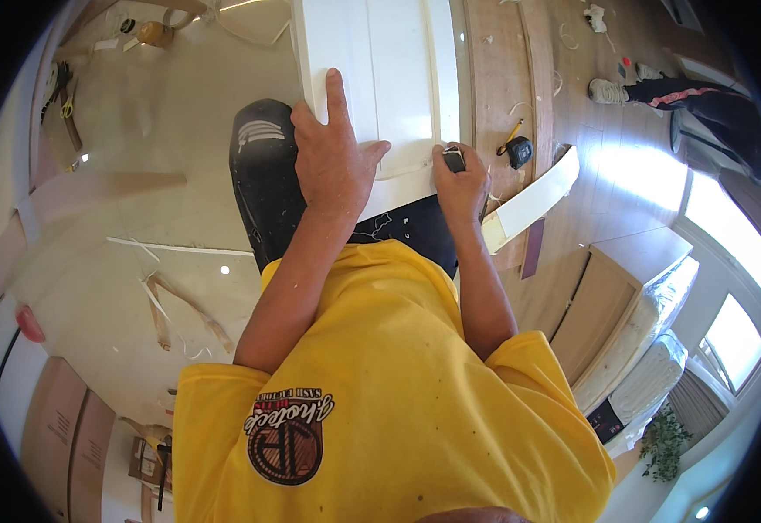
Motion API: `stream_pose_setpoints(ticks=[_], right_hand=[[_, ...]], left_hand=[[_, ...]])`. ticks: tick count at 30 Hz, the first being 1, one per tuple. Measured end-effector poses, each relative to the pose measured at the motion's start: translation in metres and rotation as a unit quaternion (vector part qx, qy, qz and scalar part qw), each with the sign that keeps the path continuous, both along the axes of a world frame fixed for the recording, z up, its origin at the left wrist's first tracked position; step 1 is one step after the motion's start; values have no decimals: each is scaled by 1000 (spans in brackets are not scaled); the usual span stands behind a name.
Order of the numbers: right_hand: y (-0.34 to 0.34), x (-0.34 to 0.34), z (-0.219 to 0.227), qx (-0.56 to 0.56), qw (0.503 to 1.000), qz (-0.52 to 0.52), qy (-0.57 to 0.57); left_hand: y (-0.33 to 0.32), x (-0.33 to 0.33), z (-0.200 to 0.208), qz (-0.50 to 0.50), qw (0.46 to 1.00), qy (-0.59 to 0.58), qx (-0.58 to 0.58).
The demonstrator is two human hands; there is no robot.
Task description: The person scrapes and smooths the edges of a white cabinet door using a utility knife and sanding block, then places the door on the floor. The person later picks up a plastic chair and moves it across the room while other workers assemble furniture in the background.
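Note:
A long white panel (pixel 402 87) with raised edges rests between my thighs and reaches away from me. My left hand (pixel 332 166) holds its left side near the close end, index finger stretched along the face and thumb spread across it; the other fingers curl at the edge. At the panel's near right corner, my right hand (pixel 462 185) is closed round a small dark tool (pixel 454 158), its thumb pressed along it. Fingers hide most of this tool, so its exact kind does not show. Thin white shavings (pixel 380 225) lie on my dark trousers.
To the right, a wooden board (pixel 502 78) carries a tape measure (pixel 518 152) and a yellow pencil (pixel 511 132). A white strip (pixel 533 200) lies across it. Another person's leg (pixel 694 94) is far right. A wooden cabinet (pixel 611 288) stands behind; offcuts (pixel 161 309) litter the left floor.

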State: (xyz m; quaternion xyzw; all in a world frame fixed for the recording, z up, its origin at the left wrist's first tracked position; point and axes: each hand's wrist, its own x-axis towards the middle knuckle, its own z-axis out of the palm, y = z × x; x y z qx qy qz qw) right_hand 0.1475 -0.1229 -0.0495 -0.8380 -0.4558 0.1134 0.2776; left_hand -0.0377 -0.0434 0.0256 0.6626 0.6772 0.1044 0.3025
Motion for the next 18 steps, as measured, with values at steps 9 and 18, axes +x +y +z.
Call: stream_pose_setpoints(ticks=[9,18], right_hand=[[6,-5,-8,-39,995,15,-94],[4,-3,-6,2,993,38,-112]], left_hand=[[1,1,0,-10,1000,-5,5],[0,5,0,-12,1000,-18,-7]])
